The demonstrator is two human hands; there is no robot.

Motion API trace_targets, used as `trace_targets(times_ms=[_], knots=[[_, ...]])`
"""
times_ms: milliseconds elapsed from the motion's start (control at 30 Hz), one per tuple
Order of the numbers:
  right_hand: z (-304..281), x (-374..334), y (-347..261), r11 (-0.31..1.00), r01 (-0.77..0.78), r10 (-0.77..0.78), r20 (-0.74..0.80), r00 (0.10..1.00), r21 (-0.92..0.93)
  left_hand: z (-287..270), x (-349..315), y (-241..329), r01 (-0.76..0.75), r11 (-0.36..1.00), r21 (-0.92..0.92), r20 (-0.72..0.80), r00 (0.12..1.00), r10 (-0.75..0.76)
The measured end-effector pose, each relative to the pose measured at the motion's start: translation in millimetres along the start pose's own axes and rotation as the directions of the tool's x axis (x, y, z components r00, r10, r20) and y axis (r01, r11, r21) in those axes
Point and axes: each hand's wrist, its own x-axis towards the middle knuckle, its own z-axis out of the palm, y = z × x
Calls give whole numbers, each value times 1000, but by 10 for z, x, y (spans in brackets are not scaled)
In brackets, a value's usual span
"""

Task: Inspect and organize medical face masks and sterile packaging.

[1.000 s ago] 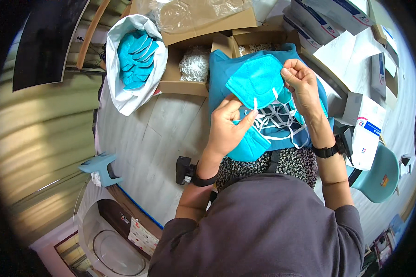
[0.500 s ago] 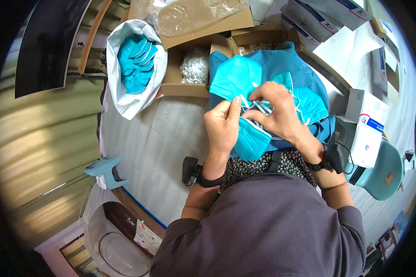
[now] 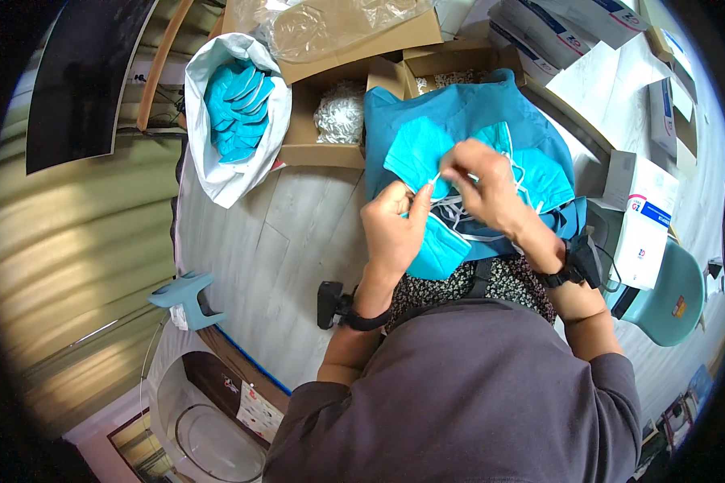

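Note:
A turquoise face mask [image 3: 417, 151] is held up over the dark teal cloth [image 3: 483, 101] on my lap. My left hand [image 3: 396, 228] is closed, thumb and forefinger pinching the mask's lower edge at a white strap. Just to the right, my right hand [image 3: 485, 187] is curled, its fingertips pinched on the white strap close to my left thumb; slight blur hides the exact grip. A second turquoise mask [image 3: 437, 248] lies below the hands, and another one [image 3: 546, 179] lies to the right. White straps lie loosely among them, partly hidden by my right hand.
At the far left stands a white bag [image 3: 200, 173] full of turquoise masks. Beside it, a cardboard box [image 3: 322, 156] holds a bundle of white pieces [image 3: 340, 113]. White cartons [image 3: 651, 216] stand on the right, near a teal chair [image 3: 675, 298]. A small teal stool [image 3: 187, 299] is at left.
The held mask has turned and shifted slightly right and down. My left hand has moved a little right, and my right fingers have closed in toward my left thumb.

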Motion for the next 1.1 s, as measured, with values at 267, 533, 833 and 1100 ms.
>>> trace_targets(times_ms=[267, 533, 833, 1100], knots=[[-338, 144, 541, 942, -201, 119, -292, 949, -269, -315, -143, 133, -75, 989, 125, -93, 992, 87], [-14, 43, -123, 985, -156, 160, 67, 985, -67, -343, 10, 200, -48, 999, 20, -180, 982, 51], [157, -47, -293, 992, -77, 85, -77, 993, 95, -187, -14, 187, -30, 989, -142, -172, 985, 6], [215, -78, -211, 998, 47, -44, -49, 998, 41, -68, -21, 141, 99, 917, -387, -106, 983, -151]])
